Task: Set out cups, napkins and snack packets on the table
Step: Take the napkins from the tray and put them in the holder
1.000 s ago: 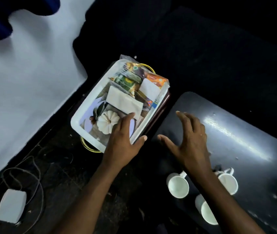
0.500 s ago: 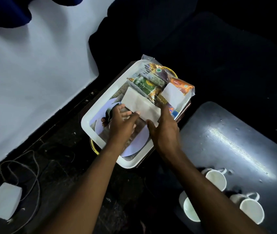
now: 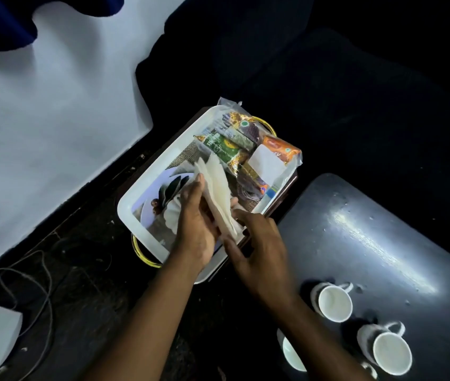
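Napkins (image 3: pixel 218 196) pinched in left hand (image 3: pixel 195 232) (over tray (image 3: pixel 147 185)), right hand (image 3: pixel 259 251) fingers loosely apart

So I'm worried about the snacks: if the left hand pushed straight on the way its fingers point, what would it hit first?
Probably the snack packets in the tray; the left hand already holds the napkins, and depth is unclear.

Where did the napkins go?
The napkins are held up in the left hand, over the near end of the white tray, just left of the snack packets.
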